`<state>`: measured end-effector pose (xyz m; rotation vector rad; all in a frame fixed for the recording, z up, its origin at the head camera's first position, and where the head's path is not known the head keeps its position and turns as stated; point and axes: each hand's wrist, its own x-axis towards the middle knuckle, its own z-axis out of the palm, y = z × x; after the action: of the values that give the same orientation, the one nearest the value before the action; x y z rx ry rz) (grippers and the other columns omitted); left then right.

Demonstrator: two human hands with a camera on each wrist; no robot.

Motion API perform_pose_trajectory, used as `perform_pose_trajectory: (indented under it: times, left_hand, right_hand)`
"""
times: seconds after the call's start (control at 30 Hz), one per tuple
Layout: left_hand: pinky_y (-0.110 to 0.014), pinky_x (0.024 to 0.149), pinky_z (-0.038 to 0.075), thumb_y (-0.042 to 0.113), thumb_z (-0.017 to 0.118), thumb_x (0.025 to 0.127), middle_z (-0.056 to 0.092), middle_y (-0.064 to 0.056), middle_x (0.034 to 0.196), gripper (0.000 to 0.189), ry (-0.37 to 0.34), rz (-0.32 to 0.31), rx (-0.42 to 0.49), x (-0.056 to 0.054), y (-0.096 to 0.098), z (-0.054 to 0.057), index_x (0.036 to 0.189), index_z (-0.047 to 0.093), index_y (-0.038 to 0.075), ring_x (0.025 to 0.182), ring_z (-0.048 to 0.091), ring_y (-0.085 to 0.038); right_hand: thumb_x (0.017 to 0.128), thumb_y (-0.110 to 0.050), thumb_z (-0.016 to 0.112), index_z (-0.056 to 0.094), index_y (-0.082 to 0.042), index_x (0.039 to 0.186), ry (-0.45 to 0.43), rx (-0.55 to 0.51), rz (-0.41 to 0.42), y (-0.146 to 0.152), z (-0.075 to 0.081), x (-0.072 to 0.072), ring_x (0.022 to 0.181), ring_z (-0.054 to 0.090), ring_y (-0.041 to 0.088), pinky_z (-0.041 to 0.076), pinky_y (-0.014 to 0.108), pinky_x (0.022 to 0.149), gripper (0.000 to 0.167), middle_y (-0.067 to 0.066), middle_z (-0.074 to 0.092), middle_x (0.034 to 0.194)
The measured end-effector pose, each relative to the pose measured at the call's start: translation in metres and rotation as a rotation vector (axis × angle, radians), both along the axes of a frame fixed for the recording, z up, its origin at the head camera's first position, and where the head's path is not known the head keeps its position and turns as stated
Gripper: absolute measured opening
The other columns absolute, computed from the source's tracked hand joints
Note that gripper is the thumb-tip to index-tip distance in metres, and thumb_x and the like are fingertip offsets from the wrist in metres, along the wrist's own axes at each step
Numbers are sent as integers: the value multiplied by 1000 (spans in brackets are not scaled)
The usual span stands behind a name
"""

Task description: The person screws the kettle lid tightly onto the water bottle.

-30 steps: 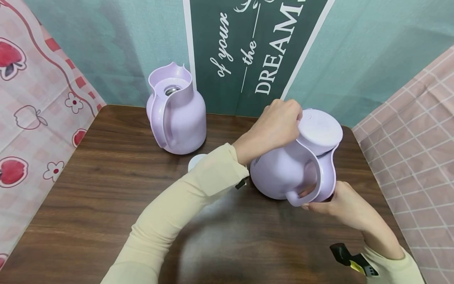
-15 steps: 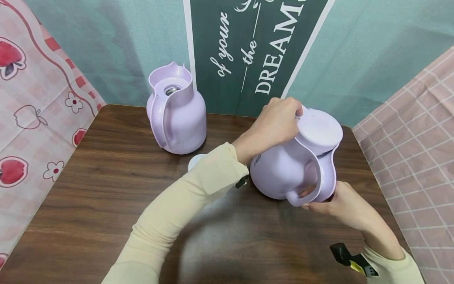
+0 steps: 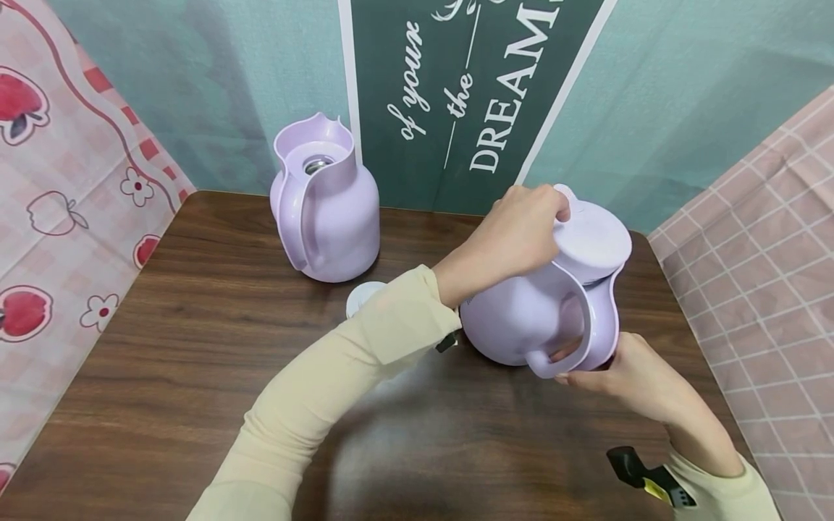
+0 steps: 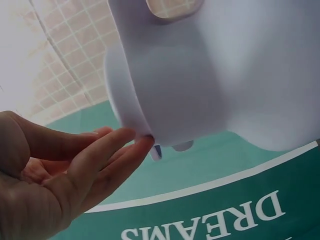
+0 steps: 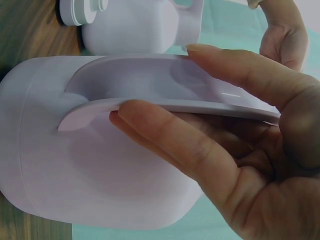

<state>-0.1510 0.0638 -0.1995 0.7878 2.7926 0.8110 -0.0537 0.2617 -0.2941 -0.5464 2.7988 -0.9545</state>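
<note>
A lilac thermos jug point(image 3: 508, 318) leans to the right on the table, its round lid point(image 3: 596, 242) seated in the mouth. My right hand point(image 3: 628, 376) grips its handle point(image 3: 580, 354); in the right wrist view the thumb lies on one side of the handle point(image 5: 170, 105) and fingers on the other. My left hand point(image 3: 517, 231) is at the lid, fingers bent over its near-left edge. In the left wrist view the left fingertips point(image 4: 142, 142) hold the rim beside the lid point(image 4: 117, 85). Part of the jug's body is hidden behind the left hand.
A second lilac thermos jug point(image 3: 342, 224) stands upright at the back left, lidless, with a metallic opening in its top. A round white lid-like piece point(image 3: 363, 295) lies on the wooden table point(image 3: 228, 325), partly under the left sleeve. Patterned cloths point(image 3: 769, 253) surround the table.
My left hand has shifted slightly right along the lid's edge, and a small tab on the lid's far side now shows past the fingers. The right hand and both jugs stay put.
</note>
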Motion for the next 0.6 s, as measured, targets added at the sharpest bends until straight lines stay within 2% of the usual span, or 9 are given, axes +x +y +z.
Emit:
perform_pose_trajectory:
  times: [0.23,0.37,0.47,0.6]
  left_hand:
    - [-18,77,38,4,54,84,55,5,122,42,-16,-34,0,-9,4,-5,124,56,15,105,49,-12]
    - [-16,77,37,2,53,83,54,6,125,46,-25,-47,29,-13,4,-7,128,53,15,104,48,-11]
    - [-19,74,38,4,52,85,56,6,120,42,-11,-25,31,-12,3,-8,126,55,15,100,50,-13]
    - [-24,72,41,8,48,88,60,2,107,27,38,11,16,-6,1,-7,114,58,11,93,54,-15]
  right_hand:
    - [69,-13,79,61,-11,89,-7,7,-5,0,1,-1,66,54,2,44,23,57,27,-9,62,75]
    - [68,-12,80,62,-10,89,6,6,1,0,0,-1,67,54,2,44,23,57,27,-9,62,76]
    - [68,-12,80,62,-10,89,14,3,6,0,0,-1,67,54,2,44,22,58,27,-9,62,76]
    - [68,-12,80,62,-10,89,14,-2,7,0,0,-1,67,54,2,44,22,58,28,-9,62,76]
